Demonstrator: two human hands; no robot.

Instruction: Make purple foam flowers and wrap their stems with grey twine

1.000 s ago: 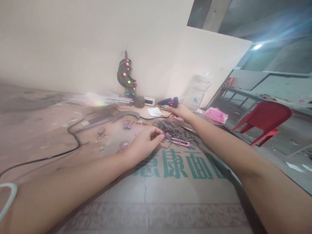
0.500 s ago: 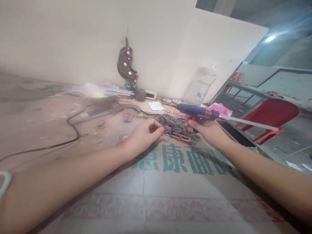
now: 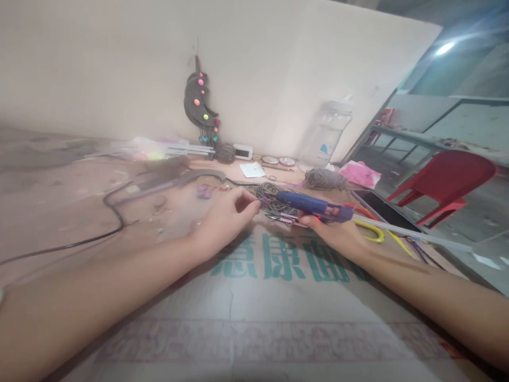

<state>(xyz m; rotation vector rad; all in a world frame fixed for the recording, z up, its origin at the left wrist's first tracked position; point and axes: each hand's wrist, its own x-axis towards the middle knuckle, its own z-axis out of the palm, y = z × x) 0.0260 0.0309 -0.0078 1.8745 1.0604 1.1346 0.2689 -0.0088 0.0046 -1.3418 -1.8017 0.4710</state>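
My right hand (image 3: 334, 231) is wrapped round the grip of a blue hot glue gun (image 3: 304, 203). A long clear glue stick (image 3: 421, 233) sticks out of its back end, and its nozzle points left. Thumb and forefinger of my left hand (image 3: 230, 217) are pinched on a small purple piece, blurred and mostly hidden, just left of the nozzle. Beneath the gun lies a tangle of grey yarn (image 3: 267, 189), partly covered. Pink-handled small tools (image 3: 284, 217) rest in front of the yarn, between my hands.
A crescent ornament with coloured dots (image 3: 196, 103) hangs on the wall. At the back stand a water bottle (image 3: 326, 135) and a small digital clock (image 3: 242, 152). Yellow-handled scissors (image 3: 371, 232) and a phone (image 3: 387, 209) lie right. A black cable (image 3: 79, 244) runs across the left.
The glue gun has come down and left, its nozzle nearer my left fingertips. It now covers part of the yarn tangle, while a yarn bundle and the scissors behind it have come into view.
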